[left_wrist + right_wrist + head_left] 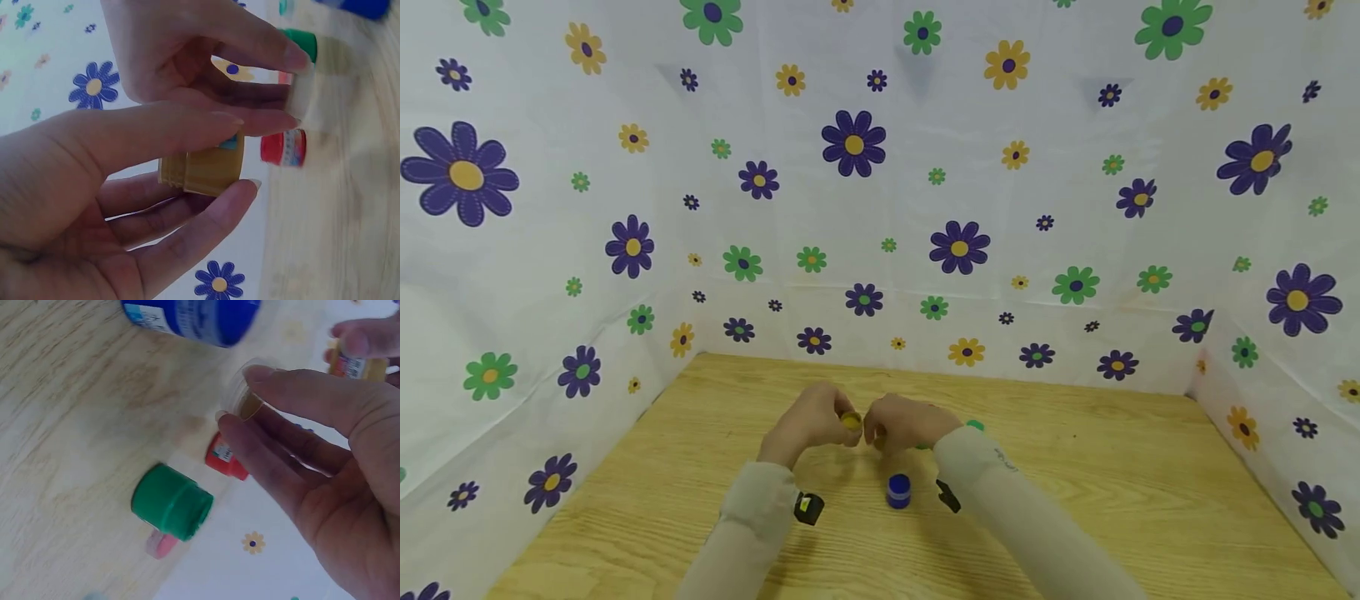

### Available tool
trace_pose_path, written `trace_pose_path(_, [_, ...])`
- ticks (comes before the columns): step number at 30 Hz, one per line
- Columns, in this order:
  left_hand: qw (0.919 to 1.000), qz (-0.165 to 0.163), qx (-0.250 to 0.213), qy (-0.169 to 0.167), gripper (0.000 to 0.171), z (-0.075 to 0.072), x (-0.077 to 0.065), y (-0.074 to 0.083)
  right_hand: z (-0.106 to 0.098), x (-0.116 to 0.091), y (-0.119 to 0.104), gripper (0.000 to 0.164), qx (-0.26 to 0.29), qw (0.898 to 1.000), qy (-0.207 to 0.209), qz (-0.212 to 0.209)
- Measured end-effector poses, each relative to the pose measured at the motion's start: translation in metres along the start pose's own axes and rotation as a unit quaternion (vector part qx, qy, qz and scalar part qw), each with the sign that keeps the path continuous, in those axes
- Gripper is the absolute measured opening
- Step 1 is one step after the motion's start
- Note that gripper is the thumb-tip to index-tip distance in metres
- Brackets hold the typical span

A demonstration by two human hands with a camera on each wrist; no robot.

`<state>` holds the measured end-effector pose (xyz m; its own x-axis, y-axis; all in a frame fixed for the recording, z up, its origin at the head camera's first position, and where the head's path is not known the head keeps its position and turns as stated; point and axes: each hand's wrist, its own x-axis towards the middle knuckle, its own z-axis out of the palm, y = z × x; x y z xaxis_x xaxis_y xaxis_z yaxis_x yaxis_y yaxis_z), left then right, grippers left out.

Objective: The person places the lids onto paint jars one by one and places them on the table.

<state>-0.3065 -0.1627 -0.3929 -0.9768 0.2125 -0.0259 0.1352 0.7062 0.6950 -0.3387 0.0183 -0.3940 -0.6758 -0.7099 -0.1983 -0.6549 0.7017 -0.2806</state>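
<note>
My left hand (pixel 808 423) grips a small mustard-yellow paint jar (pixel 215 167) between thumb and fingers. Its threaded neck is bare, with no lid on it. Close beside it, my right hand (pixel 910 423) pinches a clear round lid (pixel 240 394) with a yellowish inside, held apart from the jar. A red jar (pixel 224 456) and a green jar (pixel 167 499) stand beyond the right hand in the right wrist view. The blue jar (pixel 898 492) stands on the table nearer to me, between the forearms.
A small pinkish cap (pixel 161 544) lies against the green jar. A green piece (pixel 975 425), mostly hidden by the right wrist, is on the wooden table (pixel 1112 492). A white flowered cloth (pixel 970 308) walls the table at the back and sides.
</note>
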Motion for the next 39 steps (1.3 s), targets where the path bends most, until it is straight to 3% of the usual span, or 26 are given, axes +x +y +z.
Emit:
trace_pose_path(9, [0.9982,0.05,-0.016,-0.029,0.021,0.01,-0.011,0.02,-0.018,-0.041,0.015,0.02,0.058,0.997,0.046,0.016])
trace_pose_path(16, [0.9935,0.098,-0.019,-0.055,0.022,0.02,-0.018,0.039,-0.034,-0.085,0.016,0.016,0.057,0.992,0.109,-0.015])
trace_pose_path(22, [0.9892,0.127,-0.004,-0.073,0.02,0.031,-0.022,0.055,-0.034,-0.113,0.01,0.018,0.059,0.986,0.149,-0.034])
trace_pose_path(28, [0.9852,0.146,-0.009,-0.089,0.018,0.039,-0.027,0.069,-0.031,-0.13,0.002,0.013,0.074,0.98,0.178,-0.054])
trace_pose_path(39, [0.9825,0.161,0.016,-0.092,0.018,0.049,-0.032,0.073,-0.02,-0.144,-0.006,0.019,0.089,0.975,0.187,-0.077])
